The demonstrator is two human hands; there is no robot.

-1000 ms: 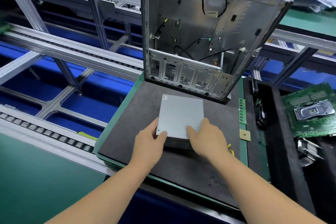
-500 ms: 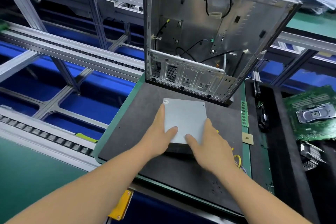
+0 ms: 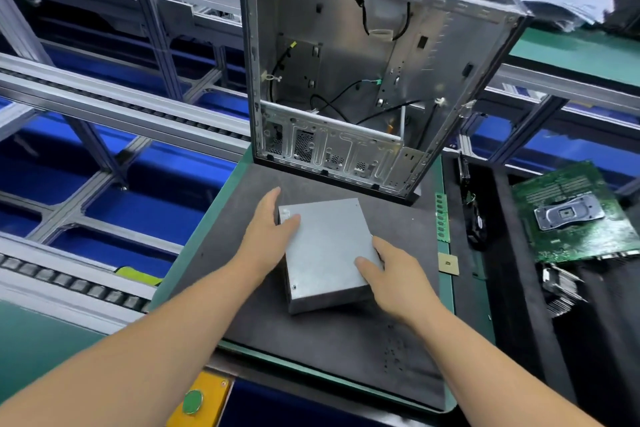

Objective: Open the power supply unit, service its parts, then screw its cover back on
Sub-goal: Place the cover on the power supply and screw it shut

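On the dark tabletop mat [image 3: 242, 305] in front of the empty PC chassis [image 3: 363, 62] sits the power supply unit [image 3: 325, 250] — cover on, closed. Left hand [image 3: 268, 230] wraps its far-left corner, thumb on top; right hand [image 3: 389, 274] grips the right edge, fingers curled around the side. No screwdriver visible — I'd say opening hasn't started, servicing and re-screwing all left.

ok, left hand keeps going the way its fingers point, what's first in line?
Probably the open computer case standing at the mat's far edge. The left hand points up-frame beside the power supply unit; depth is unclear.
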